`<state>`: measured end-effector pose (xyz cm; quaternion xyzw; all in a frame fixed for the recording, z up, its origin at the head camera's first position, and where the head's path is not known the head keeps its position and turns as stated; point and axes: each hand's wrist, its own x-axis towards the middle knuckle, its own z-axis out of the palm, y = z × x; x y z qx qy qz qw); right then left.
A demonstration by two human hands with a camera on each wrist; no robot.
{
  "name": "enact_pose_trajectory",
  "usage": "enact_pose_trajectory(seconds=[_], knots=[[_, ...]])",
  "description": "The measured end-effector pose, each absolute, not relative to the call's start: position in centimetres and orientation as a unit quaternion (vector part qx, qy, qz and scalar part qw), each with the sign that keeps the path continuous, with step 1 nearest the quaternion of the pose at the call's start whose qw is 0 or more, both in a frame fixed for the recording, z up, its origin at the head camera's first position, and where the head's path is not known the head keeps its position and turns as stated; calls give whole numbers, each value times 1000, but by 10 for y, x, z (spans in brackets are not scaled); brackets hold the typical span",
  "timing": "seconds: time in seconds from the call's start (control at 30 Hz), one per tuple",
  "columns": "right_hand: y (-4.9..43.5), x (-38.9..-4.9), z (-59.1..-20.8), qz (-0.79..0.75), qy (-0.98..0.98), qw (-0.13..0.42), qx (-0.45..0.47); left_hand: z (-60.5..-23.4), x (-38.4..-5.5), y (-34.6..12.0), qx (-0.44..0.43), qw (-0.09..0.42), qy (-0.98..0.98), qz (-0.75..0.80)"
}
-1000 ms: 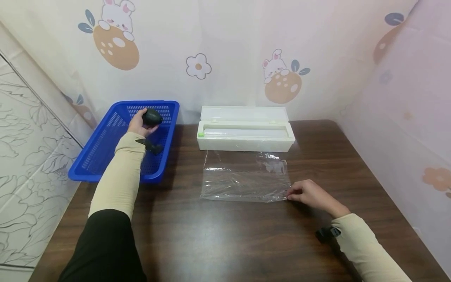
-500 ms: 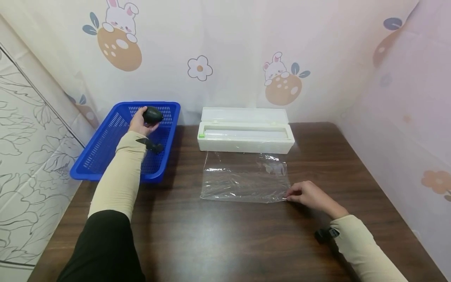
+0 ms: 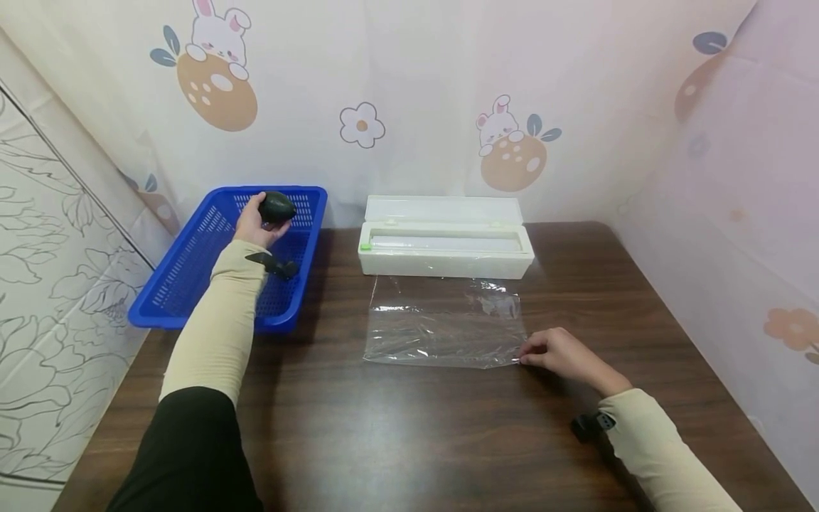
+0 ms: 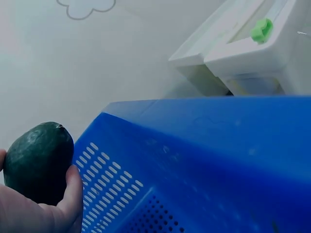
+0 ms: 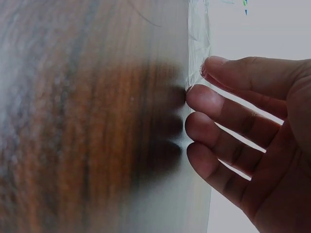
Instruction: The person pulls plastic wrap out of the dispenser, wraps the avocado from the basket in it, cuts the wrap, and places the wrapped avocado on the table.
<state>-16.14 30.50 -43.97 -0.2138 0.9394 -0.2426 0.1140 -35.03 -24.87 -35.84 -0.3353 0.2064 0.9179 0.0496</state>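
Your left hand [image 3: 252,226] grips the dark green fruit [image 3: 278,206] at the far end of the blue basket [image 3: 275,326]; the fruit's long axis runs roughly from nine to three o'clock. From this grip, the clear film [image 3: 441,327] lies toward four o'clock, spread over the table [image 3: 397,441]. Your right hand [image 3: 559,352], nearer the film, pinches its four o'clock corner between thumb and forefinger. The basket stands between nine and ten o'clock of the film, its inside partly hidden by your arm. At twelve, the white box [image 3: 448,265], lid raised, contains a roll [image 3: 448,244].
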Motion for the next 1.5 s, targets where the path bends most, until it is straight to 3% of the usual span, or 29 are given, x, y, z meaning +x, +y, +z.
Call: enact_pose_trajectory(seconds=[1.5], knots=[[304, -163, -440, -242, 937, 117, -223, -334, -340, -230, -334, 58, 144, 930]])
